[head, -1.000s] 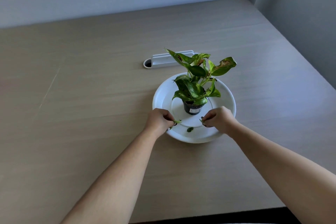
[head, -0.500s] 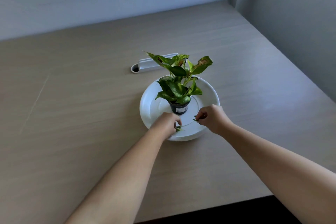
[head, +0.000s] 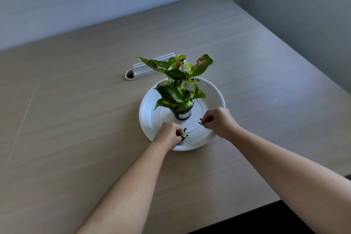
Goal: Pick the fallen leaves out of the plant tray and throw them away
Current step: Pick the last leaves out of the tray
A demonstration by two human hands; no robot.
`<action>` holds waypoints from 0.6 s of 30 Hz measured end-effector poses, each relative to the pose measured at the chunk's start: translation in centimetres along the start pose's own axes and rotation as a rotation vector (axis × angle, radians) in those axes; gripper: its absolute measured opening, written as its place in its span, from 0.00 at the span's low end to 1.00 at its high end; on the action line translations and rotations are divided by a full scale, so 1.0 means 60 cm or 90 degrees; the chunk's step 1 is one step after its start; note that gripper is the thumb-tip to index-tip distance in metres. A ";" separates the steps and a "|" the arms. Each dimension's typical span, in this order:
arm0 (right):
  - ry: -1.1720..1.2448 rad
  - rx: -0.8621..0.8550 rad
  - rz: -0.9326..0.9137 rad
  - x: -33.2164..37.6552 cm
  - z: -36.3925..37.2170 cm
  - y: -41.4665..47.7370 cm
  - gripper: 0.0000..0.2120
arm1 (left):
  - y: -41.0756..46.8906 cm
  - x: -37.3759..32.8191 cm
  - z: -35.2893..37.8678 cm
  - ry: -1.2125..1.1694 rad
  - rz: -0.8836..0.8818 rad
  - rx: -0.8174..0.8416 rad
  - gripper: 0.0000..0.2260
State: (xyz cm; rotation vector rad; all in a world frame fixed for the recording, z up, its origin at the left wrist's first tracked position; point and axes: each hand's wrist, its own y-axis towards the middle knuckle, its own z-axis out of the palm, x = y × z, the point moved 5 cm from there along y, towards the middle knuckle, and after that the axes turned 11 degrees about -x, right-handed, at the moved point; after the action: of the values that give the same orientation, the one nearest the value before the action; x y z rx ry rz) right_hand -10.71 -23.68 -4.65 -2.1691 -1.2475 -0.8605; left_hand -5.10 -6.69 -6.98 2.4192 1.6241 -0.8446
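A round white plant tray (head: 150, 112) lies on the wooden table, with a small potted plant (head: 178, 89) in a black pot standing in its middle. My left hand (head: 168, 134) rests on the tray's front edge, its fingers pinched on small green fallen leaves (head: 184, 135). My right hand (head: 218, 119) hovers over the tray's right front part, to the right of the pot, and pinches another small fallen leaf (head: 200, 123). Part of each leaf is hidden inside the fingers.
A white cable grommet cover (head: 144, 68) is set into the table (head: 76, 119) behind the tray. A wall runs along the far side and another along the right. The table's near edge crosses the bottom right corner.
My left hand has moved right along the tray's front and closed on the leaf that lay in the middle front. My right hand keeps its leaf and has lifted slightly.
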 end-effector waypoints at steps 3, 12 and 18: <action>-0.006 0.008 0.003 0.001 0.004 0.004 0.06 | -0.001 0.000 -0.005 -0.038 -0.017 -0.026 0.09; -0.009 0.016 0.004 -0.002 0.014 0.003 0.06 | 0.006 -0.006 0.000 -0.042 -0.041 -0.046 0.08; 0.005 0.003 0.008 -0.001 0.008 0.003 0.06 | 0.006 -0.010 0.002 -0.061 -0.070 -0.096 0.07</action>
State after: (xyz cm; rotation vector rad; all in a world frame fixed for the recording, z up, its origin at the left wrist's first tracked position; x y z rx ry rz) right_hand -10.46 -23.44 -5.06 -2.1662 -1.2287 -0.8598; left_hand -4.99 -7.42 -6.88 2.1726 1.7303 -0.8079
